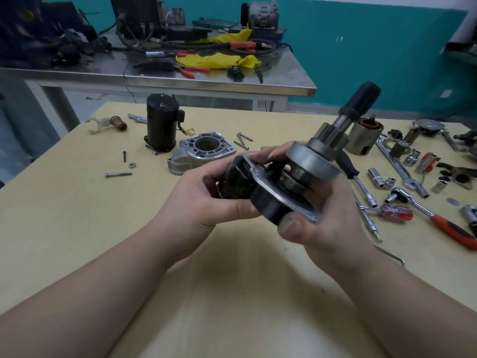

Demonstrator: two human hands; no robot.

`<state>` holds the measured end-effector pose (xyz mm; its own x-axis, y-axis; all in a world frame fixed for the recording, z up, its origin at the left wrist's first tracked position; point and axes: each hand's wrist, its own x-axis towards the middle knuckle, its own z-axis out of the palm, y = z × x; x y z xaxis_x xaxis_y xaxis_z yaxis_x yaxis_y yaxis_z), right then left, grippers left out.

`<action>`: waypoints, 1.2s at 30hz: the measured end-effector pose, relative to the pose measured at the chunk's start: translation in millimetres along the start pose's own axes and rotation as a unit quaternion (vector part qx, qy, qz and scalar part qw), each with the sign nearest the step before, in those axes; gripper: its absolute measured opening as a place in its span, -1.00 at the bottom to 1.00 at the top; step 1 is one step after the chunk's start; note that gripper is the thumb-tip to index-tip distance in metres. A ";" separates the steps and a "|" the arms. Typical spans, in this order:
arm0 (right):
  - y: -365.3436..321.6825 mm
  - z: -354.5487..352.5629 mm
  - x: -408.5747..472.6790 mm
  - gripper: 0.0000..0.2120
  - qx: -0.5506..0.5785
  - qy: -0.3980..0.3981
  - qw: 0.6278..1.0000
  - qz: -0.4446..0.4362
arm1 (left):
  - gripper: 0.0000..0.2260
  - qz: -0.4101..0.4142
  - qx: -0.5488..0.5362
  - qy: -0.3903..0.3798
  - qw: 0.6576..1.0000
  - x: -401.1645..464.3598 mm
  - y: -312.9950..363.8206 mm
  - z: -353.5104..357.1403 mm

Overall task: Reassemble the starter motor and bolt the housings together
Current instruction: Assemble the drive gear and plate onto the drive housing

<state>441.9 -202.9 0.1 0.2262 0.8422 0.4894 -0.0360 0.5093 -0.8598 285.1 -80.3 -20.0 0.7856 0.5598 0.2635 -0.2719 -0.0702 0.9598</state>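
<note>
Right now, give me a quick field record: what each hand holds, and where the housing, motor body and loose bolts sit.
left hand: grips black end of drive assembly
right hand: grips its plate side, pinion shaft pointing up-right
aluminium housing: on table, beyond hands
black motor body: upright, left of housing
loose bolts: left of housing
ratchet: right side

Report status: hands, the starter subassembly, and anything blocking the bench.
Both hands gripping: left hand, right hand. Drive subassembly held above table, pinion shaft angled up. Aluminium housing and black motor body waiting behind. Bolts loose; nothing blocking.
</note>
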 end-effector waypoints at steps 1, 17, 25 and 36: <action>-0.6 0.8 0.0 -0.31 0.012 0.005 1.000 0.000 | -0.40 -0.002 -0.001 -0.002 1.000 -0.2 0.6 0.1; -1.7 4.8 -0.5 -0.32 0.051 0.021 0.998 0.032 | -0.52 -0.036 -0.011 0.027 0.999 -2.3 -7.1 -1.3; -1.6 3.3 -1.4 -0.36 0.032 0.010 0.999 0.012 | -0.57 -0.023 -0.139 -0.044 0.989 -3.7 -2.4 4.5; 0.2 1.2 -0.1 -0.28 0.022 -0.003 0.998 0.050 | -0.16 -0.050 -0.100 0.030 0.993 -5.0 3.4 11.3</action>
<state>440.7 -202.6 0.1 0.2130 0.8903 0.4025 -0.1013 0.4299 -0.8972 286.5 -92.6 -16.9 0.7821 0.6035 0.1552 -0.3026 0.1500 0.9412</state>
